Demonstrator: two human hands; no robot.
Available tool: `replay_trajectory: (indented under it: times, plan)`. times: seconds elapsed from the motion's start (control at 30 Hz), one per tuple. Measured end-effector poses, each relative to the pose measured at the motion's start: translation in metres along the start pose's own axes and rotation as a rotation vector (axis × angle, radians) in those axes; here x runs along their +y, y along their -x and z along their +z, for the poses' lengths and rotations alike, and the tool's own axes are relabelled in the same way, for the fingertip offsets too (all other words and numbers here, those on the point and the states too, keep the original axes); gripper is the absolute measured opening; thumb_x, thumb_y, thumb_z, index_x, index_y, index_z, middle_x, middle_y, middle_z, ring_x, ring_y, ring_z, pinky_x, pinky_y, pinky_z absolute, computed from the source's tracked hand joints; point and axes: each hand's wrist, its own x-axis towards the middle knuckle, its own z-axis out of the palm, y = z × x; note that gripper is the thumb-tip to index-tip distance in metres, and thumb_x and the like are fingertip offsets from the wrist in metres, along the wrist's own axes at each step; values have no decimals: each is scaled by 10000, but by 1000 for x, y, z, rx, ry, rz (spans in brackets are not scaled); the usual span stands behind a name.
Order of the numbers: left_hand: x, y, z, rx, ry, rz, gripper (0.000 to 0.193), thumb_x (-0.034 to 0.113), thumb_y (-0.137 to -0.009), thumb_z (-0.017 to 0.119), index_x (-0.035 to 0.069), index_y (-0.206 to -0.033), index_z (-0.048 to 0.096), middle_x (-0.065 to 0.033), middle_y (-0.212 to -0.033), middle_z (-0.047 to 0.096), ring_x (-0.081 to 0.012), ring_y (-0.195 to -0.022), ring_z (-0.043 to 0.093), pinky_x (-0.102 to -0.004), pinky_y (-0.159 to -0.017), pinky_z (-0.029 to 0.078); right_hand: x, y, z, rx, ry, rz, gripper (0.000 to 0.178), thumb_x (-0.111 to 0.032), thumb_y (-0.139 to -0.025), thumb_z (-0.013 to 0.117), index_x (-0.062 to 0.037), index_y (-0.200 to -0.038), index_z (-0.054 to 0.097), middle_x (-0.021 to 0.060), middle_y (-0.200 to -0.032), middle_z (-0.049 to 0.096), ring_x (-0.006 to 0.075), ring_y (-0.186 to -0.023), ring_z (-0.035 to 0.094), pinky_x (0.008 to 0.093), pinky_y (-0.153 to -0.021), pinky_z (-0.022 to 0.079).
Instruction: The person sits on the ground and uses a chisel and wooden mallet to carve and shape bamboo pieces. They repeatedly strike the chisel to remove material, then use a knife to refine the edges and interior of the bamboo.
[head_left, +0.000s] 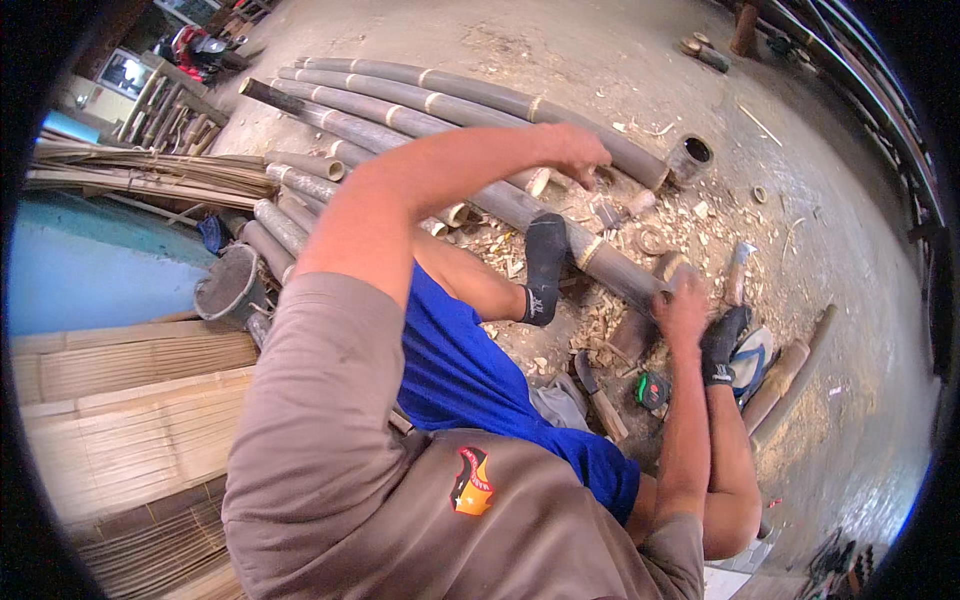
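Note:
A long grey bamboo pole [520, 212] runs diagonally from the far left down to the space between my feet. My right hand [683, 312] is closed at its near end, with the fingers against the pole. Raised across the poles, my left hand [575, 152] hangs with its fingers pointing down; blur hides whether it grips anything. My left foot in a black sock [544, 265] lies against the pole, and the right foot [722, 345] is close to the right hand. A hatchet [738, 272] sits just beyond that foot.
More bamboo poles [440, 100] lie at the back. A short bamboo tube [689, 158] stands among wood chips [710, 215]. Near my lap are a knife [598, 395] and a green tape measure [652, 390]. A sandal [752, 360] and a bucket [228, 283] flank me.

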Motion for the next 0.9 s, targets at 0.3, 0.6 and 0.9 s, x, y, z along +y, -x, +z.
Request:
replay_trajectory:
  times: [0.3,0.6,0.9]
  plan:
    - [-62,118,110,363,289,-203,649,505,-881,722,72,-1351,606,-235,-1278,638,-414,-1210,595,-498,-1032,477,-102,-48,58,-470,185,-164,1047,-553,-689,846,-165,-1546,388,216,-1313,614,404,-1167,623,525,-934,526]
    - [-112,194,317,1025,1210,-1419,747,522,-903,696,49,-1447,501,-197,-1384,557,-374,-1261,548,-492,-1048,463,-21,-37,-45,-369,141,-205,871,-523,-679,844,-133,-1383,513,191,-1182,663,403,-1115,647,511,-897,544]
    - [-89,77,244,1061,2380,-879,925,727,-847,614,117,-1512,411,-170,-1515,455,-393,-1349,469,-605,-1116,385,184,46,-226,-412,356,75,963,-395,-645,885,-172,-1484,467,159,-1325,630,365,-1234,591,494,-1039,471]
